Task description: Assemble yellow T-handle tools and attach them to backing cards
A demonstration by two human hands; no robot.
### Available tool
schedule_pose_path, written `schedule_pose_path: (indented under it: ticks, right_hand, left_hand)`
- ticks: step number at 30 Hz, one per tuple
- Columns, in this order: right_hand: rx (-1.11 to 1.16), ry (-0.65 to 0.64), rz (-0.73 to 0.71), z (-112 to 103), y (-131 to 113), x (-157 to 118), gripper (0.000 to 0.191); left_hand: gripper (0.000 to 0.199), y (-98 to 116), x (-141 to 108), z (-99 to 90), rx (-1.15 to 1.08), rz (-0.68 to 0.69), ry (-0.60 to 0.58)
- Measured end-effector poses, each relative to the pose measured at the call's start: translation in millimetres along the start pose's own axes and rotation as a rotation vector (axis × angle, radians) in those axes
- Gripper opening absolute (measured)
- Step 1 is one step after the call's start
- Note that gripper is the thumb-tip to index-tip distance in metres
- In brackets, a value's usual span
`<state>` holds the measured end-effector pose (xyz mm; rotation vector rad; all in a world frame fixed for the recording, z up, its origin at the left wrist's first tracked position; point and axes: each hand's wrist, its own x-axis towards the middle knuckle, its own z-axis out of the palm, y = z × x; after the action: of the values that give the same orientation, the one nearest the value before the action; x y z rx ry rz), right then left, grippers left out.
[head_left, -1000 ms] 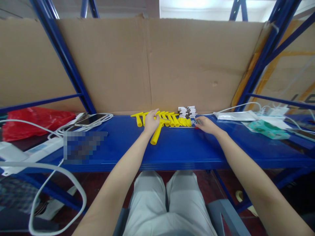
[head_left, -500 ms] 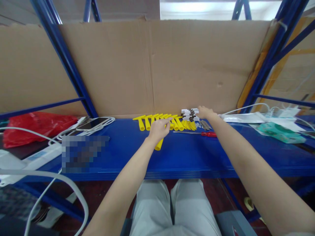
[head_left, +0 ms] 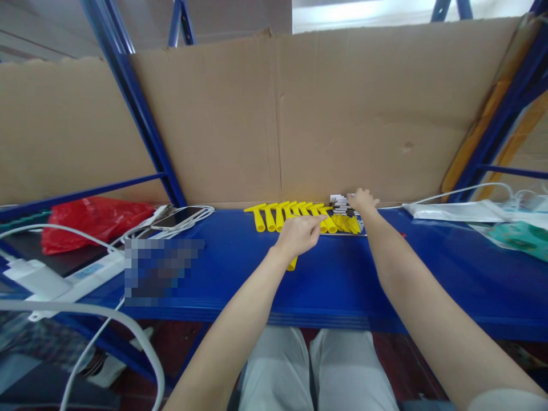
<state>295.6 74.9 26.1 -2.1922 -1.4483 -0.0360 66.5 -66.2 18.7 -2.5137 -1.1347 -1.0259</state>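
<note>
My left hand [head_left: 299,235] is closed, its thumb and index finger pressed together towards the right. Whatever it pinches is too small to make out. Under that hand the round end of a yellow tubular part [head_left: 292,264] shows, the rest of it covered. Just behind stands a row of yellow T-shaped parts [head_left: 269,220] on the blue shelf. My right hand [head_left: 363,201] reaches to the right end of a stack of black-and-white pieces [head_left: 339,201]. Its thumb side touches the stack with the fingertips drawn in there, while an outer finger sticks out. Flat yellow pieces [head_left: 346,224] lie in front of the stack.
A cardboard sheet [head_left: 342,114] closes the back of the blue shelf [head_left: 240,274]. At left are a red plastic bag [head_left: 98,225], a phone [head_left: 177,218] with white cables, and a power strip [head_left: 98,271]. White packets [head_left: 458,211] and a green package [head_left: 518,237] lie at right.
The view has swung slightly. My left hand has shifted a little right over the yellow part. My right hand stays at the black-and-white stack, and my right forearm now covers most of the red-handled screwdriver.
</note>
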Motion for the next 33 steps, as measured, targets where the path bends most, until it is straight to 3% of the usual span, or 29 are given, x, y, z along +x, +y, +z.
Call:
schedule_pose_path:
  ticks: [3,7,18,33]
  right_hand:
    - [0.024,0.116,-0.006,9.1,5.3,0.4,0.051]
    - [0.060,0.146,-0.016,12.9,13.7,-1.4,0.053]
    - [-0.113,0.043,-0.214,4.1,14.5,-4.4,0.048]
    - [-0.217,0.026,-0.226,6.3,9.4,8.3,0.053]
  left_hand:
    - [0.036,-1.4,0.0,1.8,-0.017,0.016,0.010]
    - [0.036,-0.3,0.4,0.8,-0.024,0.000,-0.006]
    - [0.036,1.0,0.8,-0.8,-0.018,0.017,-0.006]
    - [0.035,3.0,0.8,-2.5,-0.030,0.027,-0.042]
